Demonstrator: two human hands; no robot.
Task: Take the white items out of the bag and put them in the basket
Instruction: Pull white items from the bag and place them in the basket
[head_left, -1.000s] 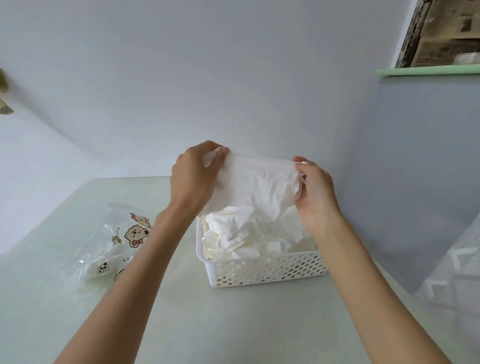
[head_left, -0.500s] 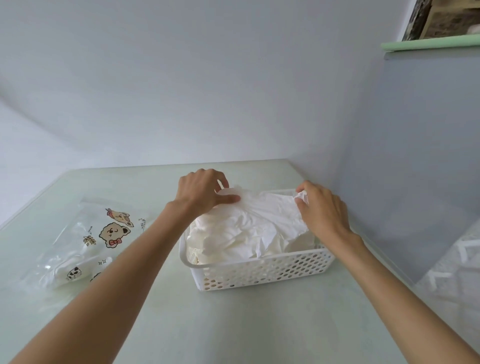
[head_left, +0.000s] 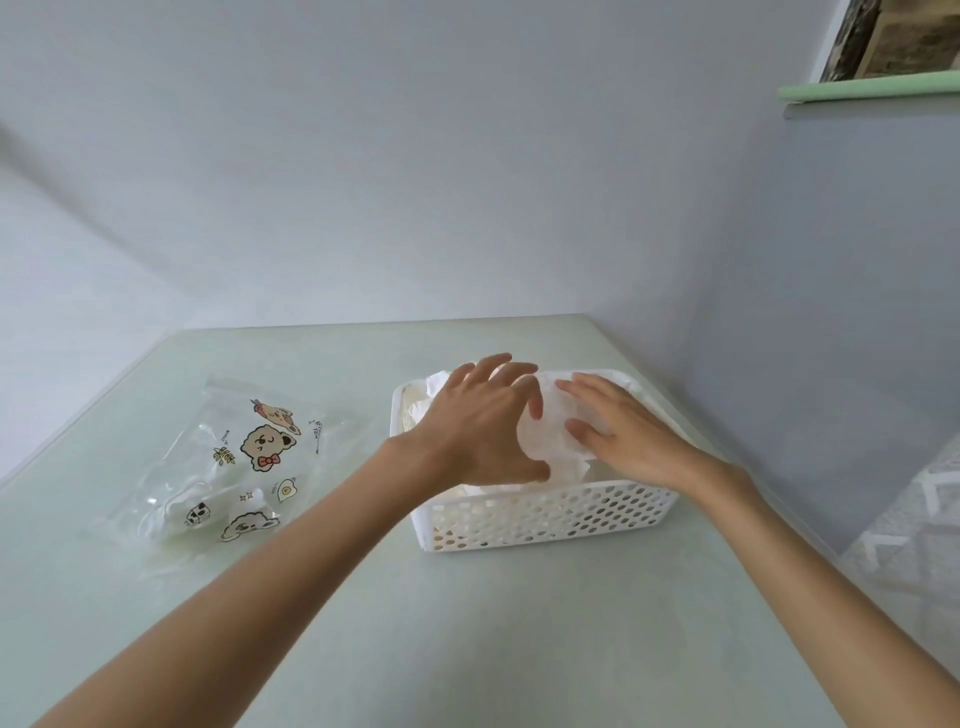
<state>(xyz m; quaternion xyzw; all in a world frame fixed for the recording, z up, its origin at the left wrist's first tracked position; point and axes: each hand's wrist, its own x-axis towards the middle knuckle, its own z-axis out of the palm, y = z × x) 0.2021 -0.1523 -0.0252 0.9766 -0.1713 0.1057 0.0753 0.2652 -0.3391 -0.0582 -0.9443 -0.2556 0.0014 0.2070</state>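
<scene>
**White items pressed down into basket**

Both hands lie flat, fingers spread, gripping nothing: left hand (head_left: 485, 421) and right hand (head_left: 621, 434) press the crumpled white items (head_left: 545, 441) into the perforated white basket (head_left: 545, 514), apparently to settle them below its rim. The printed clear bag (head_left: 228, 467) lies apart on the counter (head_left: 467, 623), white contents seemingly remaining.

Both hands (head_left: 550, 431) on basketed white items (head_left: 545, 441)

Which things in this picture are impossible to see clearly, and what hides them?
- White items in the basket, head view: left hand and right hand cover most, so no count.
- Bag: whether anything remains inside is unclear; plastic glare and prints hide it.
- Things on the green shelf: cut off by the top edge.
</scene>
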